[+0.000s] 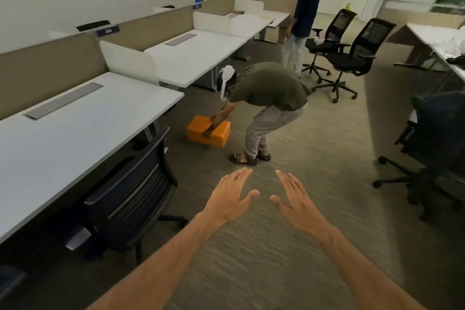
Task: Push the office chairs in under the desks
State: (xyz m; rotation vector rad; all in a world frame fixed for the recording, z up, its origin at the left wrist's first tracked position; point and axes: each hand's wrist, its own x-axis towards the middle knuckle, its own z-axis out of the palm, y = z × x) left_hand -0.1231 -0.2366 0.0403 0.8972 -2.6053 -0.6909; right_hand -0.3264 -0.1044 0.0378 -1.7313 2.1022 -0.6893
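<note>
A dark mesh-backed office chair stands at the left, its seat tucked under the near white desk. My left hand and my right hand are stretched out over the carpet, palms down, fingers apart, holding nothing and touching no chair. Two black office chairs stand out in the aisle at the back right. Another dark chair stands at the right edge, away from the right-hand desk.
A person in a green shirt bends over an orange box on the floor ahead. A second person stands by the far desks. White desks with beige partitions line the left wall. Carpet runs down the middle.
</note>
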